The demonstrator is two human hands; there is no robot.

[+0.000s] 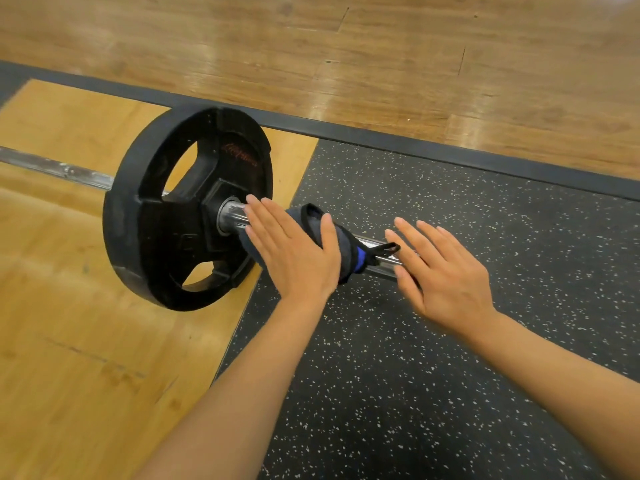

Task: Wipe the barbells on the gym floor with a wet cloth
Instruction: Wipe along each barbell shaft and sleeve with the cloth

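The left hand lies flat, fingers straight and together, pressing on the cloth, not curled around it. The right hand is also flat with fingers straight and slightly spread, over the bare end of the bar; whether it touches the metal cannot be told, and it grips nothing.

One cloth is in view, dark with a blue patch and a black loop at its right end, wrapped over the chrome sleeve just beside the plate. One barbell lies across the view, its thin shaft running off to the left. One black weight plate with three cut-out openings sits on it, standing upright. Two bare forearms enter from below.

The plate rests on a light wooden platform. The sleeve end hangs over black rubber matting flecked with white. A dark strip borders the matting, and glossy wood-plank floor lies beyond.
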